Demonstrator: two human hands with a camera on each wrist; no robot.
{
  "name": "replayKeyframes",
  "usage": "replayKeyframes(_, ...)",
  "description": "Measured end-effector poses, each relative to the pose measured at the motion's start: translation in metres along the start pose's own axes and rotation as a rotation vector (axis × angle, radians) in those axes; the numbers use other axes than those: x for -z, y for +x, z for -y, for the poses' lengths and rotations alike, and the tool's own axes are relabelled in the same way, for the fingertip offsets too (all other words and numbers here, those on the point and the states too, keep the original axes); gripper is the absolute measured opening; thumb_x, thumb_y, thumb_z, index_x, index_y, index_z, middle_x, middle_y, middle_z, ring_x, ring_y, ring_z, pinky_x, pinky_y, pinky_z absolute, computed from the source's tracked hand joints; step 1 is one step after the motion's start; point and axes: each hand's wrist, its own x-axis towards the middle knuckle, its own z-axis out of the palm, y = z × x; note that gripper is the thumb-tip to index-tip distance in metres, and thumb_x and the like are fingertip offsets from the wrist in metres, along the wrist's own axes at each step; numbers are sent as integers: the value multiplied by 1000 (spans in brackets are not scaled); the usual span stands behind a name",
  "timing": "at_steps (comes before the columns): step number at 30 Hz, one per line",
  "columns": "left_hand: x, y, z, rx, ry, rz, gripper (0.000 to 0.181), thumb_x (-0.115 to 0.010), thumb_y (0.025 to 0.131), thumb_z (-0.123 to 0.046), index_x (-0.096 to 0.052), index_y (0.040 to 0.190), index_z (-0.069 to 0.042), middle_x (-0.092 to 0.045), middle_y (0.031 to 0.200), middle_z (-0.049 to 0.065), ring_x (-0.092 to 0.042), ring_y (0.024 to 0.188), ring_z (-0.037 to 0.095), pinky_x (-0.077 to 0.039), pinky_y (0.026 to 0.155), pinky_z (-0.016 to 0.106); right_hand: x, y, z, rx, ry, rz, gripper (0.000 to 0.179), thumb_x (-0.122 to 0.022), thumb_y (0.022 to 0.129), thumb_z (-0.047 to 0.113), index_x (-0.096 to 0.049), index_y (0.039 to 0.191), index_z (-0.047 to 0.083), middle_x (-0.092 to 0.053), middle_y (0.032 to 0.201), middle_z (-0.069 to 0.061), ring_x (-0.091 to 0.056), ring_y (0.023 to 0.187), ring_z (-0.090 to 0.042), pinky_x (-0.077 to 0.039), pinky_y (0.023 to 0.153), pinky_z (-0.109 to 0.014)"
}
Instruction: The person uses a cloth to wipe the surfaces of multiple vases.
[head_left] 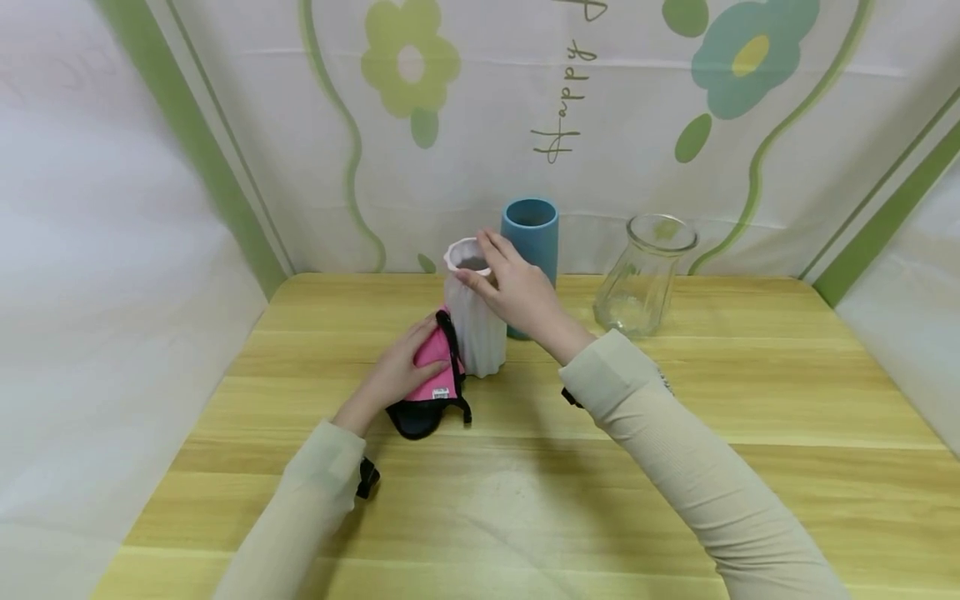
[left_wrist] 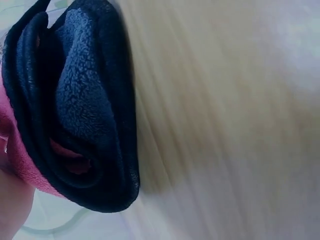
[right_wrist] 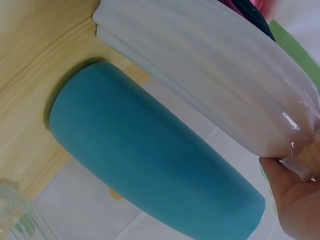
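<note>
A white ribbed vase [head_left: 480,342] stands on the table at the centre of the head view. My right hand [head_left: 517,287] holds it by the rim, thumb and fingers spread across the mouth. That grip also shows at the right edge of the right wrist view, on the vase's glossy upper end [right_wrist: 295,130]. My left hand [head_left: 390,367] grips a folded pink cloth [head_left: 442,346] with black edging and a small white label, against the vase's left side. Up close, the cloth's dark fuzzy inner side [left_wrist: 82,90] fills the left of the left wrist view.
A blue-green vase [head_left: 536,246] stands just behind and right of the white one. Farther right is a clear glass vase [head_left: 637,287] with a wide mouth. The wooden table [head_left: 480,517] ends at a patterned white curtain [head_left: 487,167] at the back.
</note>
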Motion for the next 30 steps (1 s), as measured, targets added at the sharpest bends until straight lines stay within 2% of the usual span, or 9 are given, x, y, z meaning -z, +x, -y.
replayKeyframes(3, 3, -3, -1, -6, -24, -28, 76, -64, 92, -26, -21, 154, -22, -29, 157, 14, -41, 136, 37, -39, 107, 54, 3, 1, -3, 5, 36, 23, 71, -45, 96, 52, -25, 152, 13, -26, 158, -11, -61, 116, -27, -46, 101, -48)
replayKeyframes(6, 9, -5, -4, -25, -31, -81, 75, -63, 92, -24, -19, 154, -26, -31, 155, 17, -51, 123, 39, -49, 94, 54, 8, 4, -9, 30, 88, 73, 69, -45, 96, 53, -25, 152, 18, -24, 159, -7, -63, 112, -22, -46, 101, -48)
replayKeyframes(10, 18, -5, -15, -58, -4, -152, 70, -62, 93, -25, -25, 152, -27, -33, 154, 15, -53, 119, 40, -52, 89, 54, 15, 6, -21, 103, 138, 161, 69, -35, 96, 59, -22, 153, 22, -14, 162, -6, -46, 134, -30, -37, 109, -54)
replayKeyframes(14, 25, -2, -25, -85, 25, -167, 69, -62, 93, -27, -26, 152, -30, -28, 157, 9, -50, 124, 41, -51, 91, 55, 17, 7, -27, 148, 179, 210, 69, -31, 97, 60, -20, 154, 22, -9, 163, -6, -30, 143, -35, -30, 114, -56)
replayKeyframes(17, 27, 1, -30, -126, 58, -152, 68, -61, 94, -27, -26, 152, -29, -23, 160, 7, -50, 126, 41, -50, 92, 55, 15, 7, -26, 132, 179, 201, 65, -34, 99, 53, -18, 154, 22, -10, 163, -4, -34, 142, -32, -32, 114, -53)
replayKeyframes(21, 27, 4, -32, -169, 87, -141, 66, -61, 94, -24, -29, 151, -24, -20, 160, 8, -53, 123, 41, -51, 91, 54, 11, 6, -18, 90, 154, 162, 63, -38, 101, 46, -17, 154, 20, -13, 162, -5, -48, 133, -28, -38, 111, -49)
replayKeyframes(24, 27, 6, -30, -166, 92, -137, 66, -61, 93, -21, -29, 151, -20, -20, 161, 8, -50, 127, 41, -49, 96, 54, 7, 5, -11, 68, 138, 127, 64, -40, 100, 44, -17, 154, 16, -15, 162, -9, -54, 127, -27, -40, 109, -48)
replayKeyframes(30, 28, 7, -27, -126, 85, -112, 66, -60, 94, -24, -27, 151, -22, -22, 160, 5, -42, 135, 40, -41, 104, 56, 1, 2, -2, 37, 102, 51, 66, -40, 100, 45, -20, 153, 10, -21, 159, -14, -58, 123, -27, -42, 107, -50)
